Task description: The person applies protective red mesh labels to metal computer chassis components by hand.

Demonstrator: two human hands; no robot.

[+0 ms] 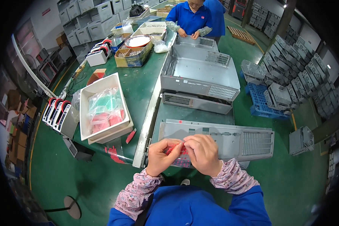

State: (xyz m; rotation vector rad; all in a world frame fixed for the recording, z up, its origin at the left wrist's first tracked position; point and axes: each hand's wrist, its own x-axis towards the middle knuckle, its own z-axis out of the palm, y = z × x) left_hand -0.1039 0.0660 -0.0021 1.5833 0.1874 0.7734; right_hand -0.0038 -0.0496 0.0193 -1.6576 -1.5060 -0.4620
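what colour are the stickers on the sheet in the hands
Red, on the sticker sheet pinched by the left hand and right hand; head view.

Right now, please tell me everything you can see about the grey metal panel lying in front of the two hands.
The grey metal panel looks like thin painted sheet metal. It lies flat on the green table, long side across the view. A vent grille fills its right end; small slots and a red dot mark its top edge. Both hands hide its lower left part; whether they touch it is unclear.

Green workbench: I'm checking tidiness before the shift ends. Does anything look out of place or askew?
A small red tool lies loose at the green workbench's near edge, beside the stacked white trays, and red tape hangs over that edge. Otherwise nothing stands out.
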